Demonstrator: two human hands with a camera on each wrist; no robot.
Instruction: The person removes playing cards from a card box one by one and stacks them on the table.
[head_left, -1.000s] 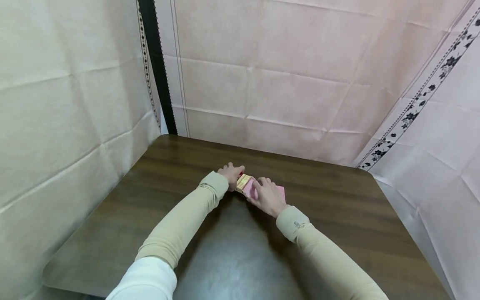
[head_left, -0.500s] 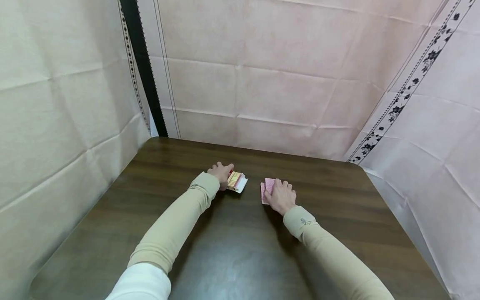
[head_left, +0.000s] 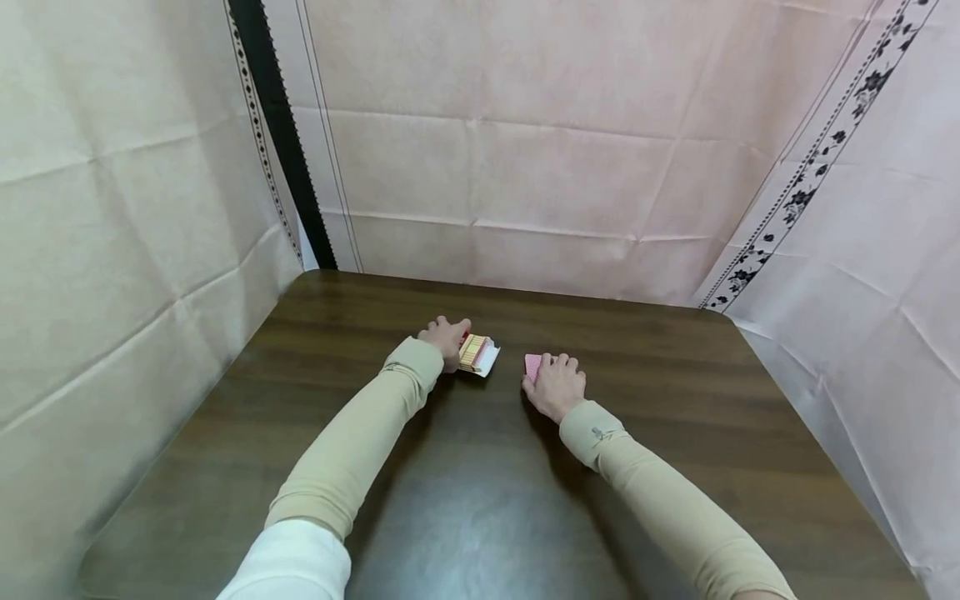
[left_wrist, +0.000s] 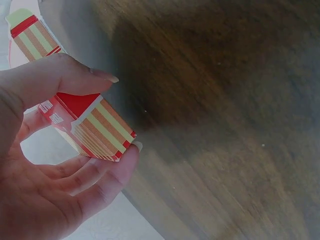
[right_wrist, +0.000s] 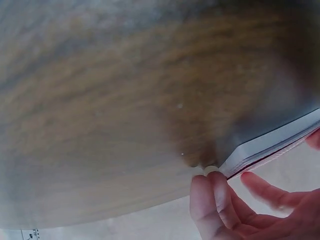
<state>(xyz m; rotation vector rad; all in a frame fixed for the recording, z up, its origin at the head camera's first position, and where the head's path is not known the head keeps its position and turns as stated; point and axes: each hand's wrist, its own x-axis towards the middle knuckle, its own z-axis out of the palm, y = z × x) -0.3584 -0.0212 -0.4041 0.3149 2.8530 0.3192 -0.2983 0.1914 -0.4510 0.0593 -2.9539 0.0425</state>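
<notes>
My left hand (head_left: 447,342) grips a card box (head_left: 474,353) printed in red and yellow stripes. Its white flap (head_left: 488,358) hangs open on the side facing the right hand. In the left wrist view, thumb and fingers wrap around the box (left_wrist: 102,127) from both sides. A deck of playing cards (head_left: 532,364) with pink patterned backs is held in my right hand (head_left: 558,389), which covers most of it in the head view. The right wrist view shows fingertips pinching the deck (right_wrist: 272,145) along its edge. A gap separates box and deck.
Both hands are over a dark brown wooden table (head_left: 465,467), toward its far edge. Pale cloth sheets (head_left: 480,167) hang behind it and along both sides, one with a black floral border (head_left: 798,196).
The deck has come away from the box mouth, the right hand shifting right with it. Half a second ago the cards lay offset in two parts; now a single pink corner shows.
</notes>
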